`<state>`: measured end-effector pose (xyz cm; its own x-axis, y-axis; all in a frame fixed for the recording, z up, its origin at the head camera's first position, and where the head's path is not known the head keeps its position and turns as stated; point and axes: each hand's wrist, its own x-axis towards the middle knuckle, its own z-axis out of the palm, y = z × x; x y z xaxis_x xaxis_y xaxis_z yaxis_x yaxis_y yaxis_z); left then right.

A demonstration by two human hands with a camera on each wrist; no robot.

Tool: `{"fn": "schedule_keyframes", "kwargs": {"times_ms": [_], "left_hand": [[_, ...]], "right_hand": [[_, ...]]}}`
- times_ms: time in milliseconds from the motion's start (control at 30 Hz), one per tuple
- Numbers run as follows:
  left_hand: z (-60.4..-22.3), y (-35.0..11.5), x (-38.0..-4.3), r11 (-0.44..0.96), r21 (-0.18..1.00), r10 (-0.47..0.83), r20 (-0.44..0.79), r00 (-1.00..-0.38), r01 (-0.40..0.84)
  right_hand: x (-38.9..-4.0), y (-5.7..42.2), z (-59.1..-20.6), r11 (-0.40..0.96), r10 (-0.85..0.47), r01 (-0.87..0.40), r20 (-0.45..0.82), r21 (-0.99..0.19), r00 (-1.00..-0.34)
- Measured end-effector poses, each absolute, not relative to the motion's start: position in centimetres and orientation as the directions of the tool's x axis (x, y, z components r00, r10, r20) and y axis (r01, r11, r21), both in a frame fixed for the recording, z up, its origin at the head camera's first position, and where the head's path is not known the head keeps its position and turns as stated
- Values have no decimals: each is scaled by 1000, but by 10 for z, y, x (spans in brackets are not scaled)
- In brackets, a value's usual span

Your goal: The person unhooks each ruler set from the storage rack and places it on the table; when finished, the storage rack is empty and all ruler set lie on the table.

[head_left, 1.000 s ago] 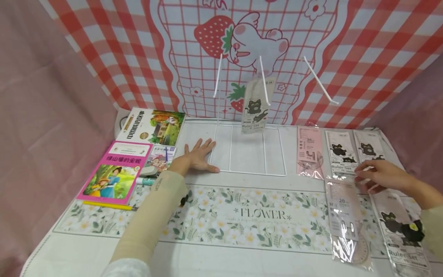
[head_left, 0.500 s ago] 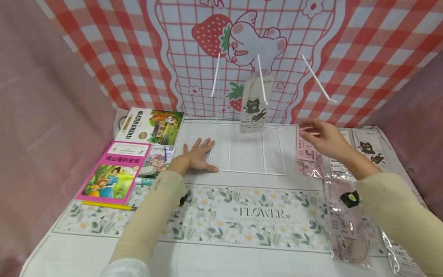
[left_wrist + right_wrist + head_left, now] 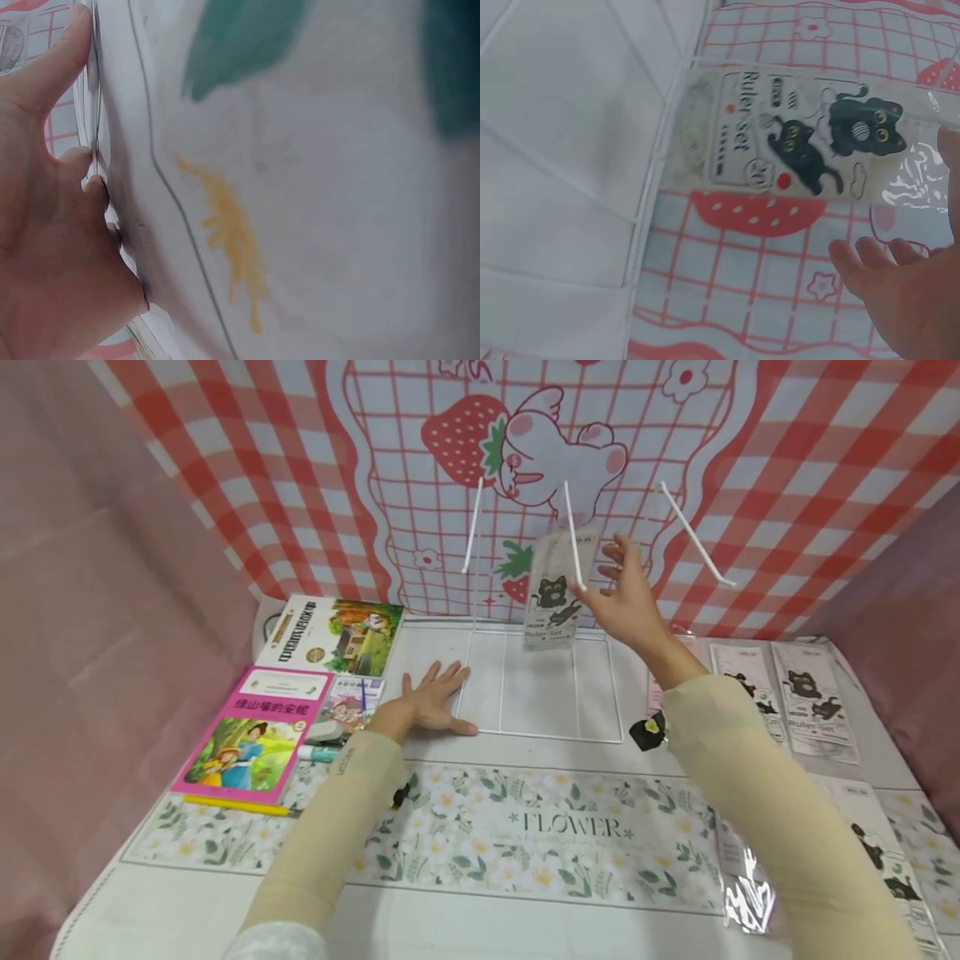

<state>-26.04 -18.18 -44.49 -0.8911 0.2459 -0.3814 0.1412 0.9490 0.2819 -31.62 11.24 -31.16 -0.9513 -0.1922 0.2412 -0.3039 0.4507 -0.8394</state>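
Note:
A clear packet printed with black cats and "Ruler-set" (image 3: 551,597) hangs from the middle prong (image 3: 572,535) of a white wire rack (image 3: 551,737). My right hand (image 3: 630,602) is raised at the packet's right side, fingers spread and loosely bent, thumb near the prong's tip. In the right wrist view, the fingers of the right hand (image 3: 900,292) stand apart from the ruler-set packet (image 3: 795,139); whether the thumb touches it I cannot tell. My left hand (image 3: 431,700) rests flat with spread fingers at the left edge of the rack's base.
White prongs stick out on the left (image 3: 472,527) and right (image 3: 693,535). More ruler packets (image 3: 813,693) lie at the right, some partly hidden by my right arm. Books (image 3: 247,735), a yellow pencil (image 3: 236,806) and a teal-white marker (image 3: 318,753) lie at the left.
My right hand has swept left from the packets on the right, passing over the pink one, and up to the hanging ruler-set packet. The left hand has stayed in place.

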Motion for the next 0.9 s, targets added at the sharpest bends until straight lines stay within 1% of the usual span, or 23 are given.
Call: {"fn": "schedule_keyframes", "kwargs": {"times_ms": [100,233,367,467,733,900], "left_hand": [[-445,-181,-261,949,286,243,-381,-892,136],[-445,-181,-261,947,288,247,-381,-891,140],[-445,-181,-260,947,289,250,-380,-891,142],[-445,-181,-260,949,283,245,-378,-893,140],[-444,-180,-260,950,278,245,-381,-892,142],[-445,-181,-261,951,275,244,-386,-890,142]], "right_hand": [[-319,105,-304,419,-170,-291,241,-860,-956],[-323,102,-302,359,-153,-346,311,-867,-938],[-325,101,-304,360,-133,-426,407,-830,-904],[-324,100,-304,361,-128,-465,451,-809,-883],[-318,97,-301,329,-100,-532,532,-780,-841],[-312,97,-298,329,-130,-578,571,-746,-811]]}}
